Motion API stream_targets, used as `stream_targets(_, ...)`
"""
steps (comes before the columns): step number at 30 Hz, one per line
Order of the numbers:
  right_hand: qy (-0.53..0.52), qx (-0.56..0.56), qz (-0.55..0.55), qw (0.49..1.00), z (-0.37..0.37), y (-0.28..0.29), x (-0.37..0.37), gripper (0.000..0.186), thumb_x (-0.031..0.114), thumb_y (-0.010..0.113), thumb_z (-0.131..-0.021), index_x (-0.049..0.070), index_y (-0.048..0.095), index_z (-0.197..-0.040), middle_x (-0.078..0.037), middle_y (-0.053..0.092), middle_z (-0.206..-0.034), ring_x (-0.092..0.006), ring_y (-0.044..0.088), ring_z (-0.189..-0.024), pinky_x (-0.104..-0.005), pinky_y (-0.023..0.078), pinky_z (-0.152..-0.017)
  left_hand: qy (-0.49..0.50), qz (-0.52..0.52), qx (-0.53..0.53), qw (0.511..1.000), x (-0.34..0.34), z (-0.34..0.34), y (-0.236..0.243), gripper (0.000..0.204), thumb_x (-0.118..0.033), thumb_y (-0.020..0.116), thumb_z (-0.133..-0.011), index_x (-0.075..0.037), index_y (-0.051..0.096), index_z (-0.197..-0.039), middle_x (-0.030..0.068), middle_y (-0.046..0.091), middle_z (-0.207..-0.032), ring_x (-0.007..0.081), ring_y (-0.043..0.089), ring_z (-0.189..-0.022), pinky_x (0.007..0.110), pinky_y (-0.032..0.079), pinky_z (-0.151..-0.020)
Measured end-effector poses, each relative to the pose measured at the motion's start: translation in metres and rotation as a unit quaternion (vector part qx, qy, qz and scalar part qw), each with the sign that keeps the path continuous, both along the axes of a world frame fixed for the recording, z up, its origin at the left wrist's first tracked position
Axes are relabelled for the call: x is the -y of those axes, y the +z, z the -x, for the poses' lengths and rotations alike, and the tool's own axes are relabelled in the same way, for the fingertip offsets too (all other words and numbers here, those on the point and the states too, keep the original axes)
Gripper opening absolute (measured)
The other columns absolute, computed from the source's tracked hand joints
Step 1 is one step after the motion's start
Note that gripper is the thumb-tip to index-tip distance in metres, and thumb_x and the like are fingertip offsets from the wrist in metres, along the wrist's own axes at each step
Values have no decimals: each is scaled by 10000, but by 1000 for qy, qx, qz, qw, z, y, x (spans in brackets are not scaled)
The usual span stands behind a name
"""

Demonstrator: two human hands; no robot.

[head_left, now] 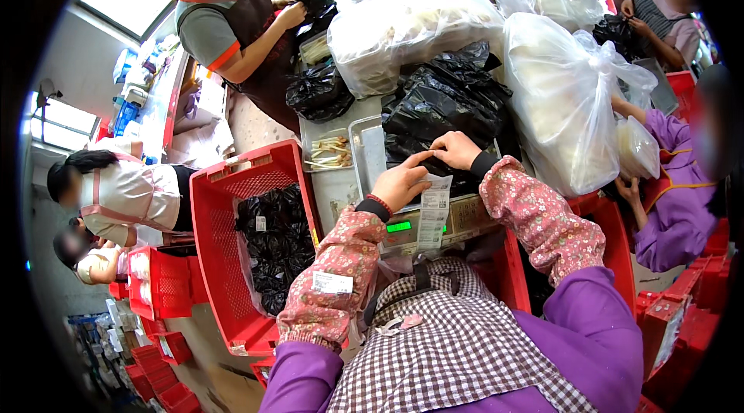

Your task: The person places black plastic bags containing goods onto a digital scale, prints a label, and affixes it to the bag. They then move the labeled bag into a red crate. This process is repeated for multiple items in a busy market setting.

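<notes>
A black plastic bag (442, 107), bunched up, lies in front of me on a metal tray (370, 151) on a weighing scale with a lit green display (398, 227). Over its near side my two hands meet fingertip to fingertip. My left hand (399, 183) is closed, its lower fingers at the upper end of a white strip of printed labels (434, 214) that hangs down over the scale's front. My right hand (456, 151) pinches against the left fingertips; what lies in that pinch is too small to make out.
A red crate (203, 215) with black bags (275, 246) stands to my left. Large clear bags (554, 103) crowd the right and far side. A tray of pale sticks (329, 151) sits beyond the crate. Co-workers stand at far left (232, 41) and right (674, 188).
</notes>
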State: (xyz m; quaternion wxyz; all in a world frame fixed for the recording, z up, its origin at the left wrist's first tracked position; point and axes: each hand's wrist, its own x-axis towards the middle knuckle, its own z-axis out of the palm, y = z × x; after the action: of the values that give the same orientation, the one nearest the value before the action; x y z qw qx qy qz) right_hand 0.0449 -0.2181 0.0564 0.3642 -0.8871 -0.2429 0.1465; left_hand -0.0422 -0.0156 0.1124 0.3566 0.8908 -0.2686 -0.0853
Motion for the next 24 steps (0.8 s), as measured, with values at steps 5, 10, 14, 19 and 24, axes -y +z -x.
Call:
stream_targets(5, -90, 46, -21, 995, -11, -10, 1, 221, 202, 563, -800, 42, 701, -865, -193, 656, -830, -341, 648, -786, -408, 515, -731, 109, 70, 36, 991, -5, 4, -40, 224, -198, 632, -844, -8, 528, -785, 170, 548, -798, 386, 556, -771, 432, 444, -654)
stream_targets(10, -142, 103, -44, 984, -31, 1, 23, 241, 227, 540, -851, 22, 666, -845, -199, 650, -821, -355, 640, -799, -423, 502, -703, 111, 76, 4, 991, -7, 3, -52, 285, -222, 638, -837, 7, 508, -729, 196, 504, -691, 376, 521, -664, 417, 414, -591)
stream_targets(14, -277, 285, -73, 915, -59, 33, 33, 151, 160, 561, -877, 35, 639, -912, -179, 639, -881, -323, 633, -809, -393, 493, -709, 119, 80, 11, 990, -14, 9, -58, 229, -192, 650, -831, 8, 553, -776, 171, 586, -855, 345, 574, -755, 395, 459, -663)
stream_targets(19, 58, 129, -109, 984, 28, 100, -5, 156, 110, 599, -850, 11, 624, -967, -130, 630, -962, -289, 618, -841, -343, 489, -746, 122, 131, 64, 982, -10, 19, -27, 220, -174, 668, -824, 8, 581, -913, 148, 572, -1111, 327, 590, -919, 369, 485, -784)
stream_targets(24, 14, 89, -19, 996, 17, 0, 12, 287, 141, 597, -847, 4, 595, -1098, -159, 590, -1130, -326, 568, -1049, -375, 451, -909, 107, 106, -18, 989, 1, -4, 7, 298, -288, 681, -805, 5, 627, -807, 173, 576, -675, 351, 582, -669, 402, 461, -613)
